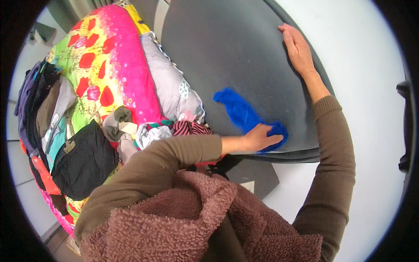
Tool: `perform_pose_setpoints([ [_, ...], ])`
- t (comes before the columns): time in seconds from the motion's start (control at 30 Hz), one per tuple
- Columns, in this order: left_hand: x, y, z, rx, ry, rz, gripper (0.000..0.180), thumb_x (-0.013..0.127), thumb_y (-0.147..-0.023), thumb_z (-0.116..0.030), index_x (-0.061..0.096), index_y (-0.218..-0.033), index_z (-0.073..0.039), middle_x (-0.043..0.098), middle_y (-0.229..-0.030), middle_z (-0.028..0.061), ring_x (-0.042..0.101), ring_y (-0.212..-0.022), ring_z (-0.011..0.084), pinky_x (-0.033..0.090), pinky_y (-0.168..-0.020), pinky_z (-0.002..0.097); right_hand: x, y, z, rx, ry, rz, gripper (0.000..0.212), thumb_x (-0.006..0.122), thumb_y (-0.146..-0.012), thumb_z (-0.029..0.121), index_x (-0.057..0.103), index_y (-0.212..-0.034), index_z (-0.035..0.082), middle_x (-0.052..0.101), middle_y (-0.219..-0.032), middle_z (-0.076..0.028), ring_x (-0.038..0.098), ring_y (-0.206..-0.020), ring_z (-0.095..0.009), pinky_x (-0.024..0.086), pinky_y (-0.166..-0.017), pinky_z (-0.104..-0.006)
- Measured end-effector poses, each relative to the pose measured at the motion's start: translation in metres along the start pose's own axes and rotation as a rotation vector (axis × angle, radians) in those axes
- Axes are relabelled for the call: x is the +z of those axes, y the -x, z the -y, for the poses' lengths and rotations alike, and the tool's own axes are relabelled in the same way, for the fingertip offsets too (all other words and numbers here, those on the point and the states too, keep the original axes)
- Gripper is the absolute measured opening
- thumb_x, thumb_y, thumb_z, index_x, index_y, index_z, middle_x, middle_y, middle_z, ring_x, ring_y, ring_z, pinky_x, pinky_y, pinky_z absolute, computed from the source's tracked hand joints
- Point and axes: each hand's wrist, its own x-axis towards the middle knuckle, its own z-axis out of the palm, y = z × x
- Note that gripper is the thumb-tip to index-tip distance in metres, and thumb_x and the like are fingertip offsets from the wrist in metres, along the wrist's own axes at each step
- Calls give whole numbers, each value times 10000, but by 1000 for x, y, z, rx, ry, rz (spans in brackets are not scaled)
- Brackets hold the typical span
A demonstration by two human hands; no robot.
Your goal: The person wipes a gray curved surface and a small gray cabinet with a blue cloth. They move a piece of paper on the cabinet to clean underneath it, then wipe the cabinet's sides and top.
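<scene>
My left hand [258,139] presses on one end of a bright blue, fuzzy-looking cloth [242,114], its fingers curled over the bunched fabric. The cloth stretches away up and to the left across a smooth dark grey padded-looking surface [205,48]. That end lies near the surface's near edge. My right hand [298,52] lies along the right edge of the same dark surface, fingers extended, with nothing visible in it. Its fingertips point toward the far side.
At left, a bright floral quilt [104,61] and a grey pillow [168,78] lie beside the dark surface. Piled clothes include a black garment [85,153], a striped pink-and-black piece [190,128] and several folded items [43,105]. A white wall [366,87] stands at right.
</scene>
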Motion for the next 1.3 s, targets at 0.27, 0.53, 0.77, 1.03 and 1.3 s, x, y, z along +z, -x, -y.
perform_pose_setpoints([
  [0.27, -135, -34, -37, 100, 869, -530, 373, 624, -997, -464, 649, -1128, -116, 689, -1132, 79, 639, -1061, 225, 509, -987, 438, -131, 101, -2, 45, 495, 225, 400, 507, -1054, 359, 664, -1310, 94, 549, -1485, -118, 471, -1404, -305, 311, -1182, -457],
  [0.53, -129, -120, -78, 299, -217, -1026, 445, 704, -916, -388, 676, -1089, 20, 742, -1078, 190, 685, -989, 258, 509, -916, 382, -112, 188, -39, 142, 448, -8, 414, 509, -1049, 388, 681, -1314, 119, 530, -1513, -89, 455, -1418, -289, 307, -1164, -449],
  [0.77, -16, -88, -14, 433, -216, -814, 226, 695, -935, -243, 669, -941, -18, 694, -843, 88, 622, -784, 144, 521, -751, 349, -113, 185, -31, 149, 465, -72, 414, 533, -1034, 411, 717, -1260, 117, 548, -1490, -89, 485, -1383, -284, 344, -1125, -439],
  [1.03, 84, -17, 36, 179, -145, -453, 343, 728, -917, -325, 662, -972, 7, 714, -888, 174, 644, -779, 218, 542, -762, 396, -111, 186, -34, 143, 429, -96, 408, 522, -1038, 399, 722, -1242, 107, 566, -1474, -100, 501, -1380, -280, 348, -1135, -465],
  [1.3, 173, 124, 62, -528, 356, 150, 729, 678, -908, -597, 590, -1299, 12, 606, -1319, 180, 603, -1170, 313, 521, -990, 422, -120, 203, -29, 214, 277, -84, 417, 521, -1041, 385, 694, -1269, 82, 545, -1499, -115, 478, -1403, -301, 316, -1176, -471],
])
